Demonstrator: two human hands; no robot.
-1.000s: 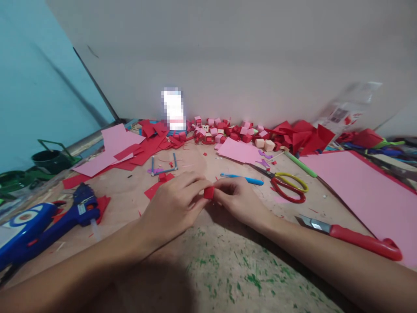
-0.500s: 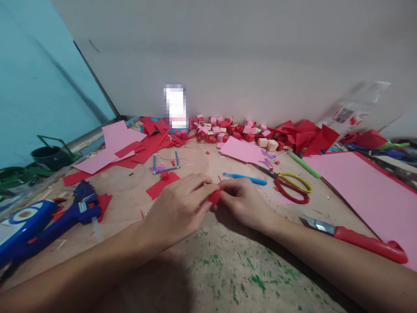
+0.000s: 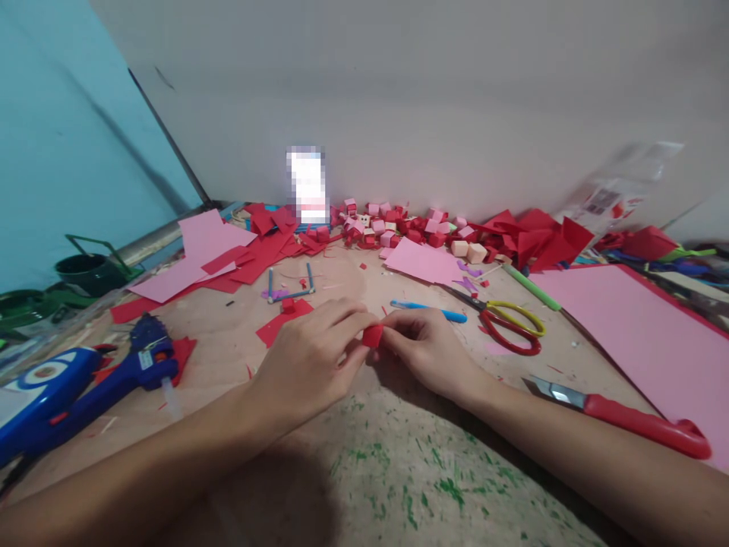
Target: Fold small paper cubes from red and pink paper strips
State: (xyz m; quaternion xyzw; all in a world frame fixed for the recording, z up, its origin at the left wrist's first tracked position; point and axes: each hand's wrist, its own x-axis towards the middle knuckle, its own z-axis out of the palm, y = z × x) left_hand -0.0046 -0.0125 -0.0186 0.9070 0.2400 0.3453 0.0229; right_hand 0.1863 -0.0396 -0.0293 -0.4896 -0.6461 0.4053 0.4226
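Between the fingertips of both hands is a small piece of red paper (image 3: 373,336), its folds partly hidden by the fingers. My left hand (image 3: 322,346) is closed on its left side, thumb below and fingers above. From the right, my right hand (image 3: 424,342) pinches the piece's other edge. Just beyond the left hand lies a flat red paper strip (image 3: 279,325) with a small red cube (image 3: 288,305) on it. A light blue pen-like tool (image 3: 430,311) rests behind the right hand.
Scissors (image 3: 512,327) and a red-handled utility knife (image 3: 618,419) lie at right, beside pink sheets (image 3: 643,334). A blue glue gun (image 3: 114,387) lies at left. Several red and pink cubes (image 3: 392,226) line the wall, near a lit phone (image 3: 308,186). Blue sticks (image 3: 290,292) form an open frame.
The red paper piece has turned slightly and moved a little left in my fingers, and more of its face shows. Both hands keep nearly the same place.
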